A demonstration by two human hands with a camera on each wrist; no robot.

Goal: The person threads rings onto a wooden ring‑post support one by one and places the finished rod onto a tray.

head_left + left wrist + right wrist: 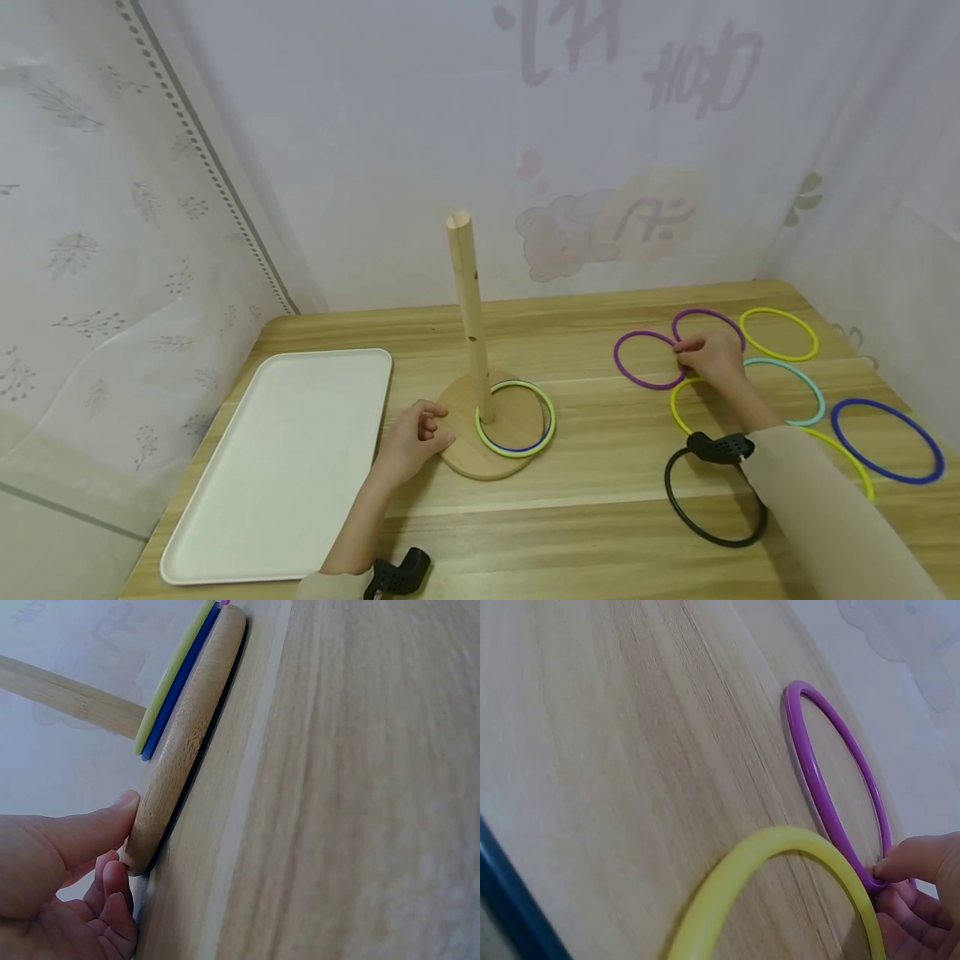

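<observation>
A wooden stand with a round base (461, 454) and an upright pole (468, 308) is on the table. My left hand (408, 442) grips the base's left edge, thumb on the rim and fingers curled beside it, as the left wrist view shows. Round the pole's foot lie a yellow-green ring (166, 690) and, under it, a blue ring (183, 681). On the right, my right hand (716, 358) pinches the near edge of a purple ring (808, 765) between thumb and fingers. A second purple ring (705, 312) lies just behind, partly hidden by that hand.
A white tray (292, 450) lies at the left. Around my right arm are yellow rings (780, 311), a light blue ring (821, 400), a dark blue ring (885, 402) and a black ring (678, 504). A printed curtain (390, 167) hangs behind the table.
</observation>
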